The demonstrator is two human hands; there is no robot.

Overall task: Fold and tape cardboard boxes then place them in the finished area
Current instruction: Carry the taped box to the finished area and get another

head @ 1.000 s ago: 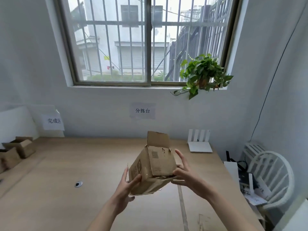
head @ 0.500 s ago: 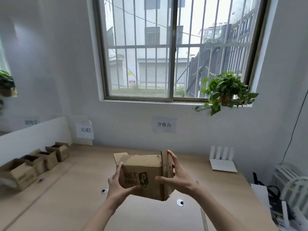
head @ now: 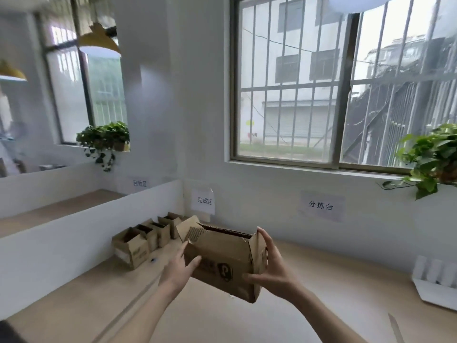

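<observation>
**A:** ok so compared to half a sec back the view swung left, and the cardboard box (head: 222, 262) went that way with it. The row of finished boxes (head: 146, 237) now sits way closer to it.

**B:** Still in the air?

**A:** yep, above the wooden table (head: 74, 310), top flaps open, tilted down to the right. Left hand (head: 179, 268) grips its left end, thumb curled onto the front face. Right hand (head: 270, 269) clamps the right end, fingers up the side flap, thumb underneath.

**B:** And the finished spot?

**A:** sign "完成区" (head: 204, 200) on the wall, right above that row, beside the white partition (head: 74, 233).
</observation>
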